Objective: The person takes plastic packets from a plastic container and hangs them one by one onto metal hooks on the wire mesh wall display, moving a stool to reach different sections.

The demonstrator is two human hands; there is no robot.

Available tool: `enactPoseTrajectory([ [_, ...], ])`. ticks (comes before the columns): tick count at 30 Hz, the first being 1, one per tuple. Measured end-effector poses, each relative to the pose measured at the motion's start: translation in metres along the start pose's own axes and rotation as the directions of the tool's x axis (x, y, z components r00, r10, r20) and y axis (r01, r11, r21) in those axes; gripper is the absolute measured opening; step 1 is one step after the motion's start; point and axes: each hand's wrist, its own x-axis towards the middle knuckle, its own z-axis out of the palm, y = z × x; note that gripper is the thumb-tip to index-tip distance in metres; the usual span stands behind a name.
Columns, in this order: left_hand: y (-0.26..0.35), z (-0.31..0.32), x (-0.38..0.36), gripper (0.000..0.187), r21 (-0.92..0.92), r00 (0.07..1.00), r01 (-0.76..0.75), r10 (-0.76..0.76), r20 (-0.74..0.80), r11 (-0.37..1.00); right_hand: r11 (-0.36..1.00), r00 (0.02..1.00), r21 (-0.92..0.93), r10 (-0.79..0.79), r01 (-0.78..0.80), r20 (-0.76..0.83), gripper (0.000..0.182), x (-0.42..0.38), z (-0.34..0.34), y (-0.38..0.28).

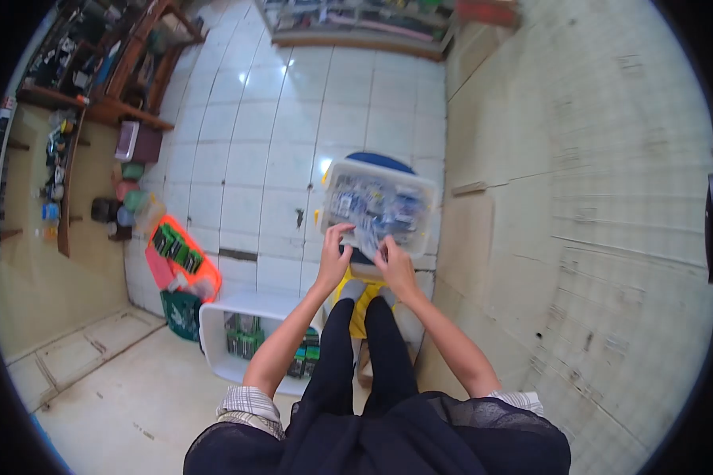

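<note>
Tiled floor (238, 182), orange tray (207, 267), white tub (214, 340)

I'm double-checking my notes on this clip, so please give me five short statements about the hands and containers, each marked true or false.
1. The left hand and the right hand are at the near side of the translucent bin. True.
2. That bin is empty. False: it holds many small items, some of them blue.
3. The white tub has green packs in it. True.
4. That tub stands beside the right leg. False: it is beside the left leg.
5. Green packs also lie in the orange container. True.
</note>
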Motion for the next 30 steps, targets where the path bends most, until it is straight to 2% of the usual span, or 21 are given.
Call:
enactPoseTrajectory([
  [2,0.064,-0.002,-0.011,0.039,0.071,0.973,-0.228,0.225,0.044,0.971,0.999,0.999,0.028,0.031,-0.032,0.023,0.014,-0.028,-0.056,-0.041],
  [4,0.135,0.004,-0.022,0.042,0.056,0.917,-0.382,0.372,0.142,0.922,0.998,0.998,0.057,-0.022,0.024,-0.050,0.013,-0.055,-0.110,-0.080],
  [5,0.159,0.009,-0.026,0.050,0.018,0.875,-0.448,0.435,0.211,0.894,0.993,0.995,0.099,-0.052,0.059,-0.080,0.013,-0.068,-0.137,-0.100],
  [6,0.187,0.018,-0.027,0.050,-0.012,0.846,-0.492,0.482,0.229,0.870,0.994,0.989,0.076,-0.063,0.073,-0.135,0.013,-0.080,-0.166,-0.123],
  [8,0.241,0.037,-0.037,0.061,-0.285,0.809,-0.360,0.449,0.380,0.888,0.996,0.979,0.086,-0.006,0.024,-0.202,0.012,-0.110,-0.222,-0.167],
  [9,0.265,0.047,-0.039,0.071,-0.290,0.758,-0.425,0.512,0.404,0.857,0.998,0.957,0.056,-0.025,0.043,-0.289,0.011,-0.124,-0.245,-0.182],
  [12,0.341,0.073,-0.053,0.073,-0.319,0.607,-0.583,0.661,0.441,0.747,0.995,0.890,0.049,-0.056,0.087,-0.452,0.010,-0.172,-0.312,-0.228],
  [14,0.374,0.094,-0.064,0.077,-0.428,0.484,-0.623,0.752,0.447,0.655,0.992,0.835,0.065,-0.052,0.105,-0.547,0.009,-0.204,-0.348,-0.256],
  [16,0.407,0.111,-0.077,0.079,-0.588,0.376,-0.486,0.763,0.526,0.646,0.990,0.772,0.060,-0.058,0.124,-0.633,0.009,-0.238,-0.381,-0.285],
  [18,0.442,0.127,-0.097,0.080,-0.696,0.247,-0.458,0.831,0.498,0.553,0.993,0.701,0.024,-0.062,0.112,-0.710,0.011,-0.272,-0.406,-0.314],
  [20,0.478,0.139,-0.119,0.079,-0.785,0.187,-0.357,0.863,0.470,0.505,0.993,0.624,-0.072,-0.113,0.091,-0.773,0.011,-0.302,-0.425,-0.341],
  [22,0.512,0.149,-0.144,0.076,-0.847,0.119,-0.289,0.895,0.430,0.446,0.983,0.480,-0.163,-0.183,0.084,-0.858,0.014,-0.329,-0.439,-0.366],
  [24,0.545,0.164,-0.167,0.074,-0.901,0.089,-0.171,0.916,0.390,0.400,0.959,0.380,-0.272,-0.280,0.077,-0.882,0.017,-0.356,-0.455,-0.390],
  [26,0.581,0.166,-0.188,0.073,-0.929,0.031,-0.084,0.933,0.360,0.361,0.915,0.251,-0.375,-0.402,0.148,-0.881,0.018,-0.379,-0.462,-0.421],
  [29,0.627,0.160,-0.216,0.073,-0.949,-0.018,0.024,0.949,0.313,0.314,0.850,0.122,-0.508,-0.524,0.139,-0.843,0.018,-0.406,-0.476,-0.458],
  [30,0.641,0.157,-0.223,0.073,-0.955,-0.022,0.054,0.956,0.292,0.292,0.842,0.108,-0.525,-0.537,0.123,-0.837,0.018,-0.413,-0.483,-0.468],
])
